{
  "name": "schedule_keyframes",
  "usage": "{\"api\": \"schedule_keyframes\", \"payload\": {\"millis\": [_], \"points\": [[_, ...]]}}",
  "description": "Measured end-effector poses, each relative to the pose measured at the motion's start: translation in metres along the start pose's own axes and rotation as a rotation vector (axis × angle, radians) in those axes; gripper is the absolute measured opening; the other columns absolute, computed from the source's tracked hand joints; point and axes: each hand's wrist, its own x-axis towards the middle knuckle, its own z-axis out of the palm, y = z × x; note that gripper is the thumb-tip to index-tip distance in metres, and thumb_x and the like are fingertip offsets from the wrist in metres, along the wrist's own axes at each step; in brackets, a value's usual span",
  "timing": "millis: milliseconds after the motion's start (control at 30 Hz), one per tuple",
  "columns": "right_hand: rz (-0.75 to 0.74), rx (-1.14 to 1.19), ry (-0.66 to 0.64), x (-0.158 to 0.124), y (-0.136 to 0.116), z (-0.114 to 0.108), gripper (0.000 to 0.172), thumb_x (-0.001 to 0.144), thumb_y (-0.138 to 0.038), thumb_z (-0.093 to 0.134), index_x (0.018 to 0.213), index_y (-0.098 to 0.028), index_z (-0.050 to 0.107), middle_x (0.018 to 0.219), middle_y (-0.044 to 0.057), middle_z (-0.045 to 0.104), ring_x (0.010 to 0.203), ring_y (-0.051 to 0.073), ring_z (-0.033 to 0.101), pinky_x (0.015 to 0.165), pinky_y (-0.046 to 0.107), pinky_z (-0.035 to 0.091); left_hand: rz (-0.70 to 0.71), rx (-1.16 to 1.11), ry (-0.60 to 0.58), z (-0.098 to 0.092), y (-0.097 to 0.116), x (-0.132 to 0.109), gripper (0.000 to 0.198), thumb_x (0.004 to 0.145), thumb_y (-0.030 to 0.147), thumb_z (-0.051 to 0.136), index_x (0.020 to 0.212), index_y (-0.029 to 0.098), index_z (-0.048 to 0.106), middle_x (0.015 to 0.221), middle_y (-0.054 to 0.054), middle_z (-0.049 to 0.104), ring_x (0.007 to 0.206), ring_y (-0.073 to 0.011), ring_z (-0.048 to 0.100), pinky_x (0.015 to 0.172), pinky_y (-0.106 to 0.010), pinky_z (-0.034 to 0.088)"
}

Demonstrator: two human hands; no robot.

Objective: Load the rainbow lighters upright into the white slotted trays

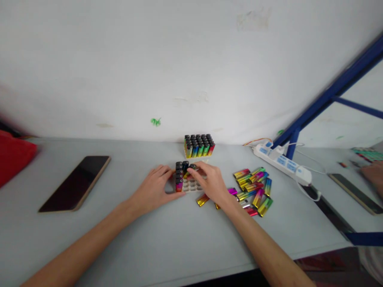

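Observation:
In front of me is a white tray (193, 185) with round-edged slots. Upright lighters (179, 177) with black tops fill its left column, and a few more stand at the back. My left hand (154, 185) grips the tray's left side, its thumb at the front corner and its fingers behind. My right hand (211, 181) is closed over the tray, thumb and fingers pinching a black-topped lighter (192, 166) among the back slots. Its lower part is hidden by the hand. Right of the tray lies a loose pile of shiny multicoloured lighters (254, 186), partly behind my right wrist.
Behind the tray stands a filled block of lighters (199, 146) near the wall. A phone-like dark slab (76, 183) lies left, beside a red item (14, 155). A power strip (283, 163) and blue frame (326, 95) are right. Another person's hand (374, 175) shows beyond.

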Motion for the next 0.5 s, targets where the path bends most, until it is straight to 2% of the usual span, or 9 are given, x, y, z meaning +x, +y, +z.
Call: {"api": "schedule_keyframes", "payload": {"millis": [133, 233, 367, 500], "points": [[-0.046, -0.216, -0.053, 0.005, -0.001, -0.001, 0.029, 0.114, -0.046, 0.059, 0.099, -0.022, 0.068, 0.087, 0.005, 0.076, 0.08, 0.021, 0.072, 0.076, 0.031, 0.055, 0.016, -0.007, 0.005, 0.001, -0.002, 0.0, 0.051, 0.086, 0.066, 0.081, 0.105, 0.019, 0.072, 0.106, -0.009, 0.073, 0.105, -0.0331, 0.068, 0.1, -0.048, 0.057], [-0.049, -0.323, -0.113, 0.011, -0.002, -0.007, 0.026, 0.115, -0.043, 0.057, 0.102, -0.021, 0.065, 0.09, 0.005, 0.075, 0.079, 0.02, 0.069, 0.074, 0.03, 0.05, 0.03, -0.008, 0.013, 0.004, -0.006, 0.0, 0.054, 0.088, 0.07, 0.076, 0.105, 0.019, 0.072, 0.107, -0.01, 0.074, 0.105, -0.033, 0.069, 0.1, -0.049, 0.058], [-0.044, -0.437, -0.224, 0.014, -0.007, -0.016, 0.022, 0.116, -0.039, 0.055, 0.11, -0.02, 0.064, 0.1, 0.007, 0.078, 0.087, 0.021, 0.072, 0.075, 0.029, 0.049, 0.003, -0.026, 0.028, 0.007, -0.01, 0.0, 0.057, 0.087, 0.074, 0.075, 0.103, 0.019, 0.072, 0.108, -0.011, 0.074, 0.104, -0.0334, 0.069, 0.098, -0.05, 0.059], [0.024, -0.588, -0.28, 0.014, -0.02, -0.011, 0.029, 0.118, -0.045, 0.049, 0.119, -0.021, 0.066, 0.105, 0.009, 0.08, 0.089, 0.023, 0.075, 0.073, 0.029, 0.048, -0.005, -0.058, 0.061, 0.008, -0.011, 0.0, 0.059, 0.086, 0.077, 0.072, 0.103, 0.021, 0.072, 0.107, -0.01, 0.075, 0.105, -0.0337, 0.071, 0.1, -0.05, 0.06]]}}
